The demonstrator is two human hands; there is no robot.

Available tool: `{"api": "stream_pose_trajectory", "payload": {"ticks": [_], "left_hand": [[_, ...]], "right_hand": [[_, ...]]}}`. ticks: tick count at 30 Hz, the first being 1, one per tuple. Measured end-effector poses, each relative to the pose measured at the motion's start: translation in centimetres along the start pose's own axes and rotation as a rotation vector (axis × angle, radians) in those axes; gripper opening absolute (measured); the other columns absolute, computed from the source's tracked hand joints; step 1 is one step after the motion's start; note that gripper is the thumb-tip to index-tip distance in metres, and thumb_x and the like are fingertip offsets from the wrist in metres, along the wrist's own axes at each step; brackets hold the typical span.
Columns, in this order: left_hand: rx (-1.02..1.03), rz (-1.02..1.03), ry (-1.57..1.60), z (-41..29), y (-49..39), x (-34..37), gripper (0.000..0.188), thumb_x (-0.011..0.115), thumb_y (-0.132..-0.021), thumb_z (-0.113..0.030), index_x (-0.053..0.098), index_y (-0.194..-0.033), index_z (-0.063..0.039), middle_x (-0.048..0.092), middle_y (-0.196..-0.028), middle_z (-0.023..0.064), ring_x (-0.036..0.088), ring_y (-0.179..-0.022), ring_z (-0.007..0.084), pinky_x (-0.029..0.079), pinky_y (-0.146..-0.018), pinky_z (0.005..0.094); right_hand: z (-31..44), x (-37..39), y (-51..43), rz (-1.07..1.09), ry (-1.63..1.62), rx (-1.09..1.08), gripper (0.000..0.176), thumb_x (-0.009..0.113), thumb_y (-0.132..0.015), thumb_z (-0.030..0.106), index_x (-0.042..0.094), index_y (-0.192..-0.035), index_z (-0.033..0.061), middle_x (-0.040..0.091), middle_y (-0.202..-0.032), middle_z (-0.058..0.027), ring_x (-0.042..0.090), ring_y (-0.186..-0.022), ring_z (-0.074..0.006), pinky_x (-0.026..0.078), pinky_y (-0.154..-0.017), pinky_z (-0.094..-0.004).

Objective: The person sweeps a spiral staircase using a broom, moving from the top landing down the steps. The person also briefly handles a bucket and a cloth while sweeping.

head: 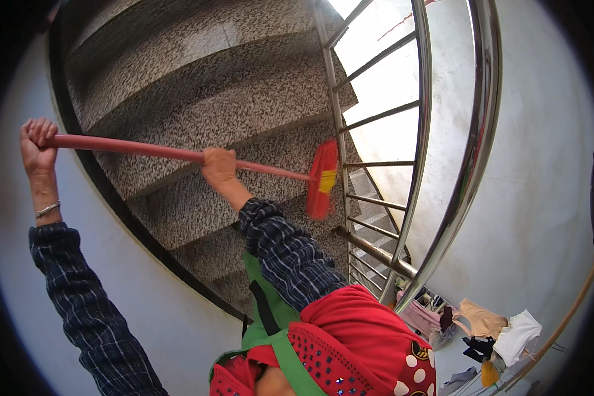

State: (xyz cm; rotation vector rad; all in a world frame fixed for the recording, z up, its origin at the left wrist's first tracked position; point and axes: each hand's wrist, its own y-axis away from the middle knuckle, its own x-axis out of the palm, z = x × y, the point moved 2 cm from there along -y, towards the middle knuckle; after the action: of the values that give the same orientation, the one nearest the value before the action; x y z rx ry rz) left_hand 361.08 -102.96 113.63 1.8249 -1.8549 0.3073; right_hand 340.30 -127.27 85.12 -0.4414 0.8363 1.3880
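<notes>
A broom's reddish handle [128, 146] runs across the granite-patterned stairs [213, 114]. My left hand [38, 141] is closed around the upper end of that handle, close to the white wall. Farther down, my right hand [219, 167] grips the handle near its middle. The red broom head [319, 195], with a yellow patch, is slightly blurred beside the foot of the metal railing [420, 123]. Whether its bristles touch the step cannot be told.
A dark skirting [143, 222] edges the stairs along the wall [153, 307]. The polished handrail [485, 99] curves down the right side. Hung clothes [517, 334] and a bent pole [564, 326] are at lower right. More steps [369, 190] show through the bars.
</notes>
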Motion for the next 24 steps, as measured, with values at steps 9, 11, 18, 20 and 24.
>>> {"api": "stream_pose_trajectory", "payload": {"ticks": [9, 11, 18, 20, 24], "left_hand": [[0.401, -0.428, -0.466, -6.7, 19.2, 0.7, 0.035, 0.042, -0.093, -0.011, 0.03, -0.059, -0.01, 0.024, -0.055, 0.0019, 0.025, -0.05, 0.0155, 0.034, -0.058, 0.0266], [0.282, -0.357, -0.143, -8.6, 21.3, 0.6, 0.034, 0.046, -0.09, -0.008, 0.031, -0.059, -0.009, 0.027, -0.056, 0.002, 0.028, -0.051, 0.0144, 0.033, -0.059, 0.0279], [0.658, -0.442, -0.286, -6.1, 30.1, 8.4, 0.031, 0.046, -0.085, -0.001, 0.031, -0.059, -0.01, 0.027, -0.055, 0.0003, 0.026, -0.05, 0.0114, 0.03, -0.057, 0.026], [0.613, -0.221, -0.301, -5.1, 31.5, 10.7, 0.032, 0.045, -0.084, -0.001, 0.029, -0.058, -0.011, 0.026, -0.054, -0.0004, 0.025, -0.049, 0.01, 0.029, -0.055, 0.0247], [0.566, 0.042, -0.267, -6.2, 32.4, 10.9, 0.036, 0.045, -0.085, -0.002, 0.026, -0.057, -0.013, 0.022, -0.052, -0.0008, 0.017, -0.045, 0.008, 0.023, -0.05, 0.0246]], "right_hand": [[7.8, 0.6, 3.7, 0.309, -0.204, -0.409, 0.008, 0.057, -0.067, 0.012, 0.062, -0.068, 0.0068, 0.062, -0.072, -0.0148, 0.061, -0.075, -0.0323, 0.047, -0.065, -0.043], [8.5, 1.0, 4.1, 0.434, -0.258, -0.471, 0.007, 0.056, -0.066, 0.01, 0.062, -0.068, 0.0061, 0.06, -0.07, -0.0162, 0.059, -0.074, -0.0344, 0.047, -0.065, -0.0437], [8.7, 2.8, 6.2, 0.621, -0.459, -0.739, 0.004, 0.053, -0.063, 0.004, 0.057, -0.063, 0.0037, 0.058, -0.065, -0.0168, 0.056, -0.064, -0.0366, 0.044, -0.056, -0.043], [8.8, 3.5, 7.9, 0.699, -0.457, -0.77, 0.002, 0.053, -0.062, 0.003, 0.054, -0.06, 0.0035, 0.057, -0.062, -0.0159, 0.056, -0.062, -0.0358, 0.043, -0.054, -0.0428], [9.6, 4.2, 11.0, 0.45, -0.695, -0.747, 0.004, 0.053, -0.062, 0.004, 0.051, -0.058, 0.0048, 0.055, -0.06, -0.0156, 0.055, -0.06, -0.0357, 0.043, -0.053, -0.0426]]}}
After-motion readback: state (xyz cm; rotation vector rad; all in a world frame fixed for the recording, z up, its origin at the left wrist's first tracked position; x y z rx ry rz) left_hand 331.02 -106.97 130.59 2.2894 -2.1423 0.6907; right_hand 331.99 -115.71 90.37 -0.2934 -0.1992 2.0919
